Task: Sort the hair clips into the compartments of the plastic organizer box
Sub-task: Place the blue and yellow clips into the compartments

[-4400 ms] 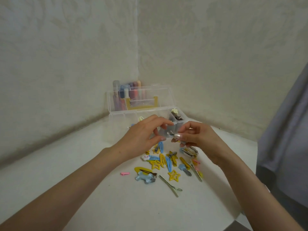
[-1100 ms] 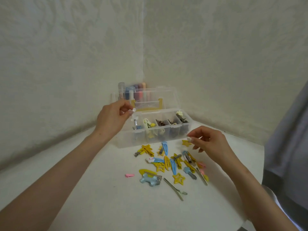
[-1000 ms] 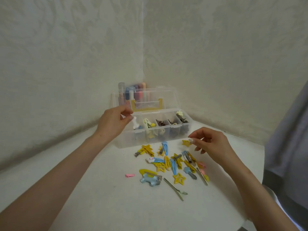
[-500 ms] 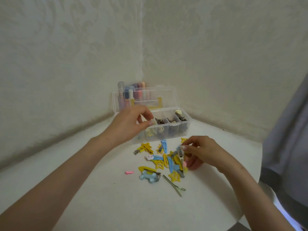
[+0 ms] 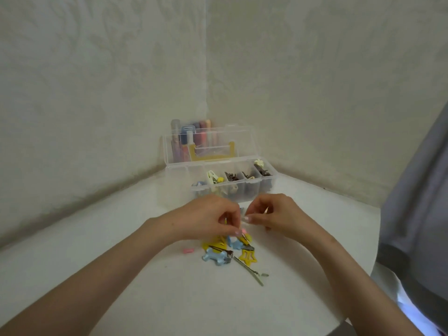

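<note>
We see a white desk (image 5: pixel 121 263) across the lower frame. At centre, toward the wall corner, stands the clear organizer box (image 5: pixel 252 190). Below it lies a heap of hair clips (image 5: pixel 232 248), among them a blue bone-shaped clip (image 5: pixel 214 257), a yellow star clip (image 5: pixel 247 256) and a long metal clip (image 5: pixel 249 270). To the left, apart, lies a small pink clip (image 5: pixel 187 251).

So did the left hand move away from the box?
Yes. The left hand was up at the left end of the organizer box; now it is nearer the person, over the loose hair clips, close to the right hand.
</note>
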### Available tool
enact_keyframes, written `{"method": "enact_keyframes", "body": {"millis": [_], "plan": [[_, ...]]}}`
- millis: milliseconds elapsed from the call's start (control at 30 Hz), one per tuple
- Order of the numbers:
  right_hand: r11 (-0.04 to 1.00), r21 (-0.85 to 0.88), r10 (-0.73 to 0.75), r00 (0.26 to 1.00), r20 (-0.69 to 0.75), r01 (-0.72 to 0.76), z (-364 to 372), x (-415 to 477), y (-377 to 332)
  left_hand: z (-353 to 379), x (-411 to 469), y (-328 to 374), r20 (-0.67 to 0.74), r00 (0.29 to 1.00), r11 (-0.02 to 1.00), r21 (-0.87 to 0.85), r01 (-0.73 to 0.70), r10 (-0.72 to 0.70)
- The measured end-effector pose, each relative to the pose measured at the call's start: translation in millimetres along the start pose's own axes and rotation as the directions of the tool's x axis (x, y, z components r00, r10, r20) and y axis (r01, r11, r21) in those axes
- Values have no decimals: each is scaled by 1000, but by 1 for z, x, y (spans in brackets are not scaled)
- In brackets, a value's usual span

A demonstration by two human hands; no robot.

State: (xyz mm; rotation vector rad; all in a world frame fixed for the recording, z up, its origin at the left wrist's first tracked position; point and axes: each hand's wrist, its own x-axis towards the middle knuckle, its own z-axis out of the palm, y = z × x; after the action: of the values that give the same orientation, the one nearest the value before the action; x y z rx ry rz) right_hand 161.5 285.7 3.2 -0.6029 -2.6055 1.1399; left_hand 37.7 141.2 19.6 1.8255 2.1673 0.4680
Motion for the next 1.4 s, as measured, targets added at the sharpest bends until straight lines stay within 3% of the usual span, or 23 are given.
{"method": "enact_keyframes", "body": {"millis": [133,367,567,800,1033,1167,1267,1400], "plan": [[990,-143,-2,999,39,8,12,2,3,7,0,2,114,993,1000,21,-20,17],[988,-154,-8,996,87,21,8,7,0,10,-2,2,175,981,995,54,-89,78],[990,-142,-2,997,78,13,11,8,-4,10,-2,-1,121,989,988,114,-101,87],[979,-202,35,997,66,-21,12,10,-4,15,0,4,161,976,990,-21,-142,143],[903,-429,18,997,71,14,8,3,-8,13,1,-6,114,988,991,71,-115,107],[968,-250,-35,999,-33,26,5,5,-5,7,2,-15,19,999,991,125,-49,47],[997,1,-70,986,-150,71,2,5,-10,4,3,-23,-29,1000,988,152,-3,8],[924,338,-92,964,-250,176,-4,10,-25,-3,2,-27,-87,996,993,115,23,-13]]}}
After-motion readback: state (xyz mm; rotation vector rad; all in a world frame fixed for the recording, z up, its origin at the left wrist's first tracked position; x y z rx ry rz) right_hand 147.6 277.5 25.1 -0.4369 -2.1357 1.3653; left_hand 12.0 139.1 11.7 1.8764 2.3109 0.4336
